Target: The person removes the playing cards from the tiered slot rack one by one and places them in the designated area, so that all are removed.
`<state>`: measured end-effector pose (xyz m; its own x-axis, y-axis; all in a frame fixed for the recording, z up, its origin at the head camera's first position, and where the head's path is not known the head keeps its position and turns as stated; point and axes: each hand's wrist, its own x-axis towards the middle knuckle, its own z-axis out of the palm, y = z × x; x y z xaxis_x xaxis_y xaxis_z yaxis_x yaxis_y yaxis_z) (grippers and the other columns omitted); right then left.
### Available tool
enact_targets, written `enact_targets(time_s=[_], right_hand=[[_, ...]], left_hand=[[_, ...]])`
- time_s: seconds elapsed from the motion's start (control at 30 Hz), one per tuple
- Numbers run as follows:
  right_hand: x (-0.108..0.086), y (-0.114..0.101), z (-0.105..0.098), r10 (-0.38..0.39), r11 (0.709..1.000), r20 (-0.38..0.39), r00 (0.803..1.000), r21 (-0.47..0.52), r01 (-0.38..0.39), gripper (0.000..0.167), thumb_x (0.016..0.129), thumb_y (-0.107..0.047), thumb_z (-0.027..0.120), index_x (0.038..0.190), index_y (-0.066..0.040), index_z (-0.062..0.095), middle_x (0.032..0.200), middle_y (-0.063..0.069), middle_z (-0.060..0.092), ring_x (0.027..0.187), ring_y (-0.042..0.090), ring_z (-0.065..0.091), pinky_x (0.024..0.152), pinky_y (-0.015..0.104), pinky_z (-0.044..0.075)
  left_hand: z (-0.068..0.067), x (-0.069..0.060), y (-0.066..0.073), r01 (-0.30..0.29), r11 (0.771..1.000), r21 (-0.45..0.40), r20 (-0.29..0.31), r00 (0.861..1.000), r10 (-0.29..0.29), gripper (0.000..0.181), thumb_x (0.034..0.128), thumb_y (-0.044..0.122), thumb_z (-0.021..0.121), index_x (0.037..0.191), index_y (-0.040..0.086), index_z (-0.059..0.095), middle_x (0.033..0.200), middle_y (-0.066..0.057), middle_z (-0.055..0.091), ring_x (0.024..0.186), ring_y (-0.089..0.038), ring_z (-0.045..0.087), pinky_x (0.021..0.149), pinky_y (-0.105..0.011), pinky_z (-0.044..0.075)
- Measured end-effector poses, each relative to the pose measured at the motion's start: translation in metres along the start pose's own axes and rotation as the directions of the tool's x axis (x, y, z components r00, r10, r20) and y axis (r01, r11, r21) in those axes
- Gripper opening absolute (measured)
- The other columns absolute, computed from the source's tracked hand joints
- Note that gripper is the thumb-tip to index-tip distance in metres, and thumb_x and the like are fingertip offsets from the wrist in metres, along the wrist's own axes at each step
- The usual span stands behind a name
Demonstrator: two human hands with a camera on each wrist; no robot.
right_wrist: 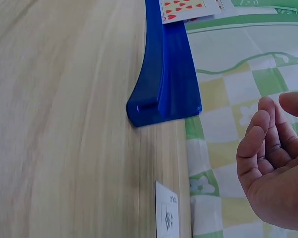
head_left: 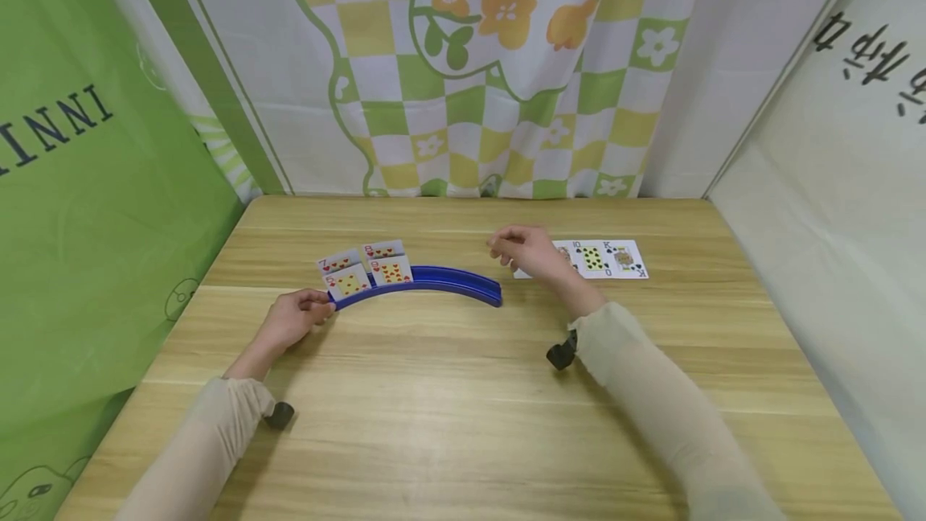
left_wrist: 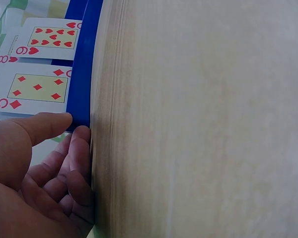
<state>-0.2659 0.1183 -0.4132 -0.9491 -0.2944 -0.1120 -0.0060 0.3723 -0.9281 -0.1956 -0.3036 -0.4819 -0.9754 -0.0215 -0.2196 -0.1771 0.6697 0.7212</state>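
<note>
A curved blue card holder [head_left: 457, 278] lies on the table, with playing cards standing in its left half. The five of diamonds [left_wrist: 37, 87] and nine of hearts [left_wrist: 52, 38] are in front; a seven [head_left: 338, 263] and an eight [head_left: 383, 251] stand behind them. My left hand [head_left: 291, 318] pinches the holder's left end between thumb and fingertips. Past the holder's right end, my right hand [head_left: 531, 252] hovers with loosely bent fingers and nothing between them. It partly covers a row of face-up cards, where a ten [head_left: 592, 258] and a king [head_left: 625, 259] show.
The wooden table [head_left: 434, 424] reaches back to a checked, flowered curtain [head_left: 499, 103]. A green cloth [head_left: 87, 183] hangs on the left and a pale one [head_left: 832, 207] on the right. Each wrist bears a small black device.
</note>
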Motion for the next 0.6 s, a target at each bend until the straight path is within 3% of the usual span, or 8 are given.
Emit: enact_targets(time_s=[0.33,0.6], right_hand=[[0.001,-0.004,0.016,-0.009,0.999,0.033,0.999,0.036,0.008,0.031,0.1,-0.025,0.06,0.118,0.0,0.066,0.103,0.013,0.07,0.084,0.02,0.06,0.083,0.046,0.053],[0.007,-0.002,0.026,-0.021,0.999,0.041,0.999,0.051,0.019,0.03,0.098,-0.025,0.062,0.117,-0.002,0.067,0.1,0.01,0.07,0.082,0.017,0.059,0.078,0.039,0.054]], left_hand=[[0.0,-0.001,0.001,0.005,1.0,-0.003,0.001,1.0,-0.005,0.039,0.0991,0.029,0.062,0.124,0.0,0.062,0.111,-0.02,0.071,0.084,-0.016,0.064,0.065,-0.025,0.049],[0.0,-0.001,0.001,-0.004,1.0,-0.003,-0.002,1.0,0.004,0.039,0.099,0.028,0.062,0.125,-0.001,0.062,0.112,-0.021,0.071,0.084,-0.015,0.065,0.066,-0.025,0.05]])
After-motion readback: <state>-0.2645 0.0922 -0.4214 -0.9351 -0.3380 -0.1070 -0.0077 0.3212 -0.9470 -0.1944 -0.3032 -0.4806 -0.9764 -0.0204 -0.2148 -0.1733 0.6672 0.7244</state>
